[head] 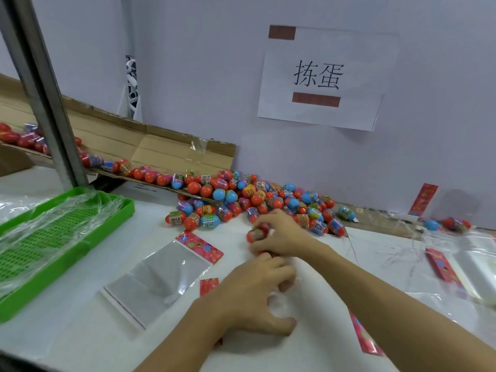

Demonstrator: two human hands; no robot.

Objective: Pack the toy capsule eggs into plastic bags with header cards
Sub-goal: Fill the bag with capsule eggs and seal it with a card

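Note:
A heap of red and blue toy capsule eggs point(257, 196) lies on the white table against the back wall. My right hand point(281, 233) grips several red eggs point(256, 233) at the heap's near edge. My left hand point(255, 296) sits just in front of it, fingers curled on a clear plastic bag point(284, 302) whose red header card point(208, 285) pokes out to its left. An empty clear bag with a red flowered header card point(200, 245) lies flat to the left. What lies under my left palm is hidden.
A green plastic tray point(80, 253) covered in crumpled clear film stands at the left. A flattened cardboard box point(161, 154) holds more eggs at the back left, behind a metal post point(45, 98). More header cards point(442, 269) and stacked bags point(477, 275) lie at the right.

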